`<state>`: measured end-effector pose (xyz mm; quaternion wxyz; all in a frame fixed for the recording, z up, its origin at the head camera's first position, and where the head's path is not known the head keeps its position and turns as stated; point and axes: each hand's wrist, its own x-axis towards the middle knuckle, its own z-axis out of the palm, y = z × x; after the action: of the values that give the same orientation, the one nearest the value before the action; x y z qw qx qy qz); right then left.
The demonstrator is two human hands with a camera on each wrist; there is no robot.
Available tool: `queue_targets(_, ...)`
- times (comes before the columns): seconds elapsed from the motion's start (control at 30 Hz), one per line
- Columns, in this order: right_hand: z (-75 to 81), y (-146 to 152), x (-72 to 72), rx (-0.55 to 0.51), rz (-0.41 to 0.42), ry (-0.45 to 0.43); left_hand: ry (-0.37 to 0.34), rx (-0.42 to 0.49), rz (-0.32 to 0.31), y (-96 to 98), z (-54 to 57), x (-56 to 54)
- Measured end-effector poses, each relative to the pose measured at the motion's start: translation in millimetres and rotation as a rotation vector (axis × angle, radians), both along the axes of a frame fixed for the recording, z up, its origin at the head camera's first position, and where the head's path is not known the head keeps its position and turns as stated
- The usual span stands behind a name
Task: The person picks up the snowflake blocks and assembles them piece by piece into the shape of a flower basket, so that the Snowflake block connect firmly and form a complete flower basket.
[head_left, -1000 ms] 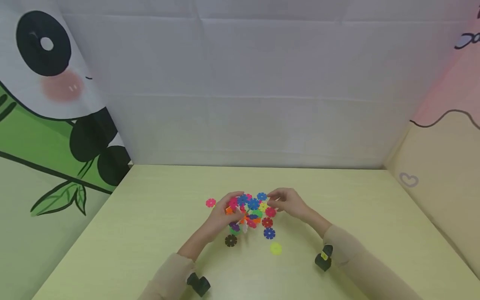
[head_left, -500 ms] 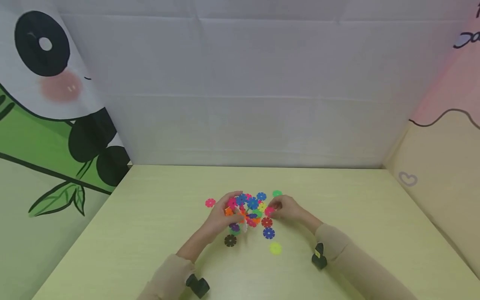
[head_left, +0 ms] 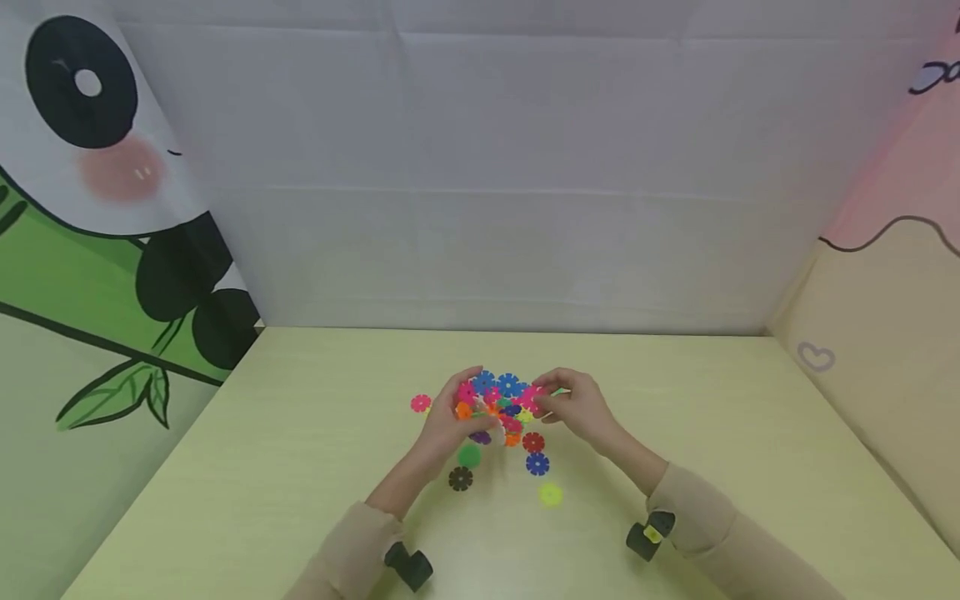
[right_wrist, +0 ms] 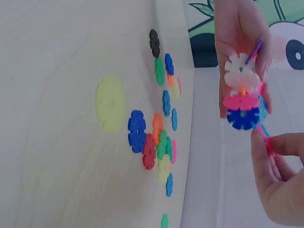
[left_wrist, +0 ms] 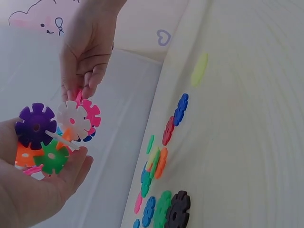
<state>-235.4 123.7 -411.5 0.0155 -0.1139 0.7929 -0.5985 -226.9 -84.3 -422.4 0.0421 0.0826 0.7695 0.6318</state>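
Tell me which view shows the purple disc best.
The left wrist view: there the purple disc appears large and nearly face-on, its notches and centre hole clear. The head view shows a small part of it by the left hand; the right wrist view shows its thin edge.

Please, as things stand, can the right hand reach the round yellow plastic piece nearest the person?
Probably yes: nothing covers the round yellow plastic piece or seems to stand between it and the right hand, though that hand now pinches a pink notched plastic disc.
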Motion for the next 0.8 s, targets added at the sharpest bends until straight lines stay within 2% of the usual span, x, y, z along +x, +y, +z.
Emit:
queue_targets(0.27,18.4,-12,16.9,0.015,-0.097,0.008,0.022,0.045,-0.018,6.7,3.4,4.8)
queue_targets(0.4,28.2,-13,23.4,0.010,-0.107,0.027,0.033,0.059,-0.024,7.5,3.6,5.5)
queue_targets(0.57,18.1,-11,15.8,-0.007,-0.079,-0.002,0.050,0.064,-0.058,6.2,3.8,6.7)
queue_targets(0.67,11.9,-11,11.2,-0.003,-0.064,-0.004,0.079,0.006,-0.078,4.5,3.6,8.1)
queue_targets(0.8,8.6,-11,9.3,0.018,-0.060,0.048,0.083,-0.036,-0.109,1.8,3.3,10.1)
